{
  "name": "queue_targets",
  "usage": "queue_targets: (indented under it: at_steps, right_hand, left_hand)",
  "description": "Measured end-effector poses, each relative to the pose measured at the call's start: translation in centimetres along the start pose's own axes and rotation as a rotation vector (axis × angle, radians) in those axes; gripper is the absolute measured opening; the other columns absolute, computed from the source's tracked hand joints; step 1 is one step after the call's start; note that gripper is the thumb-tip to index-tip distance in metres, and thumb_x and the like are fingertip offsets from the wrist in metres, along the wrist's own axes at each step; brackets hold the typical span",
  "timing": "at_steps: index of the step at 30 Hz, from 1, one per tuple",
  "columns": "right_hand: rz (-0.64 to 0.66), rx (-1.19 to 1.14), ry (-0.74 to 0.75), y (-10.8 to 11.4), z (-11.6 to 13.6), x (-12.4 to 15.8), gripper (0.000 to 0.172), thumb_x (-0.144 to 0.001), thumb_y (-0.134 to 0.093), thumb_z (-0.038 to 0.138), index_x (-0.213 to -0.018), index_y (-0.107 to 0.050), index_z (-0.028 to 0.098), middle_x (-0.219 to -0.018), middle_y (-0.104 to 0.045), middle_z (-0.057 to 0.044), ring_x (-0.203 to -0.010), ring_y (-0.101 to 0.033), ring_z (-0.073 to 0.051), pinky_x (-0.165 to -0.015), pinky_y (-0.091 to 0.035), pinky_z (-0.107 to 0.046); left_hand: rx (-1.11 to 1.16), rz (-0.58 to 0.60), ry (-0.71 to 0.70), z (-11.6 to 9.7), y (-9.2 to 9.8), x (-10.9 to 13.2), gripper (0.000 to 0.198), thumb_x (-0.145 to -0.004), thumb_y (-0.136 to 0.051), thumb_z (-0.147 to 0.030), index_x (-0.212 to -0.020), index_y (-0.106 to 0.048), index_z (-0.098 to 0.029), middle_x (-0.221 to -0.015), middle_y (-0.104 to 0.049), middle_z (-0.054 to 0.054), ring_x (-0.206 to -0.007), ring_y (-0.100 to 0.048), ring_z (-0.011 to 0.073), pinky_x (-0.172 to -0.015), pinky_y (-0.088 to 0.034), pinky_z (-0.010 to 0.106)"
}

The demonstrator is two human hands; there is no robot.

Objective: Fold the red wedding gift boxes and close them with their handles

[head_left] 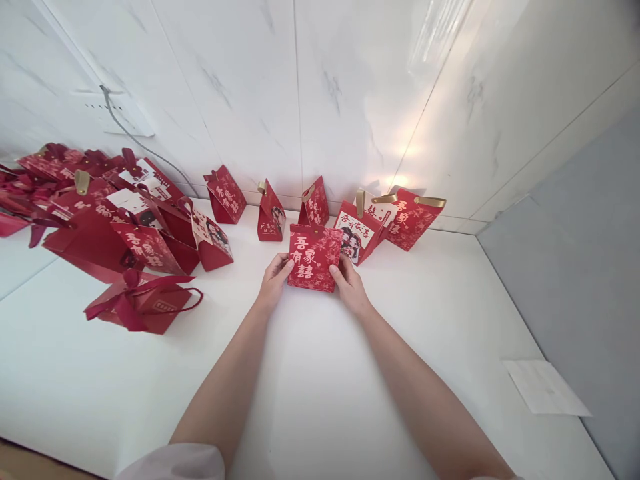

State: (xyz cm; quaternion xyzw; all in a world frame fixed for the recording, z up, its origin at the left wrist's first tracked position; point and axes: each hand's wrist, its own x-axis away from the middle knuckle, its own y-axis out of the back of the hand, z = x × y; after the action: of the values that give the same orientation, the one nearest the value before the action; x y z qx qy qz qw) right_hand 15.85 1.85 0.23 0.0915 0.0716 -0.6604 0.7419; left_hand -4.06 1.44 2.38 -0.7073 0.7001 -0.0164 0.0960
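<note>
Between my two hands is a red gift box (314,260) with white Chinese lettering and a pale floral print, its front facing me. My left hand (275,280) grips its left side, thumb on the front. On the right side my right hand (350,283) holds it the same way, fingers behind. Just beyond stands a small red box (316,202), partly hidden by the held one. Close to my right hand is a red box with a cartoon couple (354,237) and a gold loop on top.
A crowd of red gift boxes (85,227) fills the left, with a ribbon-tied box (150,303) in front. Small boxes (226,197) line the tiled wall, and a larger red box (413,220) stands right. A white paper (547,387) lies at the table's right edge.
</note>
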Motion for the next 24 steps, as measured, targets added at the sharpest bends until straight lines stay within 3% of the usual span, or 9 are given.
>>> queue_targets:
  at_steps: [14,19,24]
  right_hand:
    - [0.000,0.030,0.001,0.0,0.3,0.0,0.041,-0.092,-0.050,0.049,-0.123,-0.054,0.023,-0.124,-0.063,-0.006,-0.113,-0.058,-0.024,-0.099,-0.044,-0.039]
    - [0.006,0.112,0.088,-0.2,0.3,0.1,0.038,-0.087,-0.058,0.047,-0.117,-0.058,0.023,-0.121,-0.062,-0.008,-0.109,-0.058,-0.024,-0.092,-0.049,-0.038]
    - [-0.097,0.205,0.053,-0.5,0.1,0.1,0.039,-0.083,-0.061,0.050,-0.108,-0.062,0.020,-0.106,-0.065,-0.009,-0.087,-0.061,-0.022,-0.072,-0.051,-0.033]
  left_hand:
    - [0.020,-0.005,-0.022,0.0,0.5,0.1,0.021,-0.081,-0.069,-0.035,-0.092,-0.063,-0.019,-0.097,-0.066,0.002,-0.091,-0.060,0.0151,-0.083,-0.046,0.025]
    - [0.128,-0.095,0.010,0.7,0.5,-0.1,0.035,-0.079,-0.071,-0.035,-0.108,-0.054,-0.025,-0.108,-0.066,0.002,-0.095,-0.063,0.0168,-0.089,-0.048,0.031]
    - [-0.057,-0.152,-0.044,1.4,0.3,-0.6,0.039,-0.080,-0.069,-0.043,-0.109,-0.054,-0.022,-0.119,-0.060,0.007,-0.110,-0.058,0.0201,-0.097,-0.046,0.034]
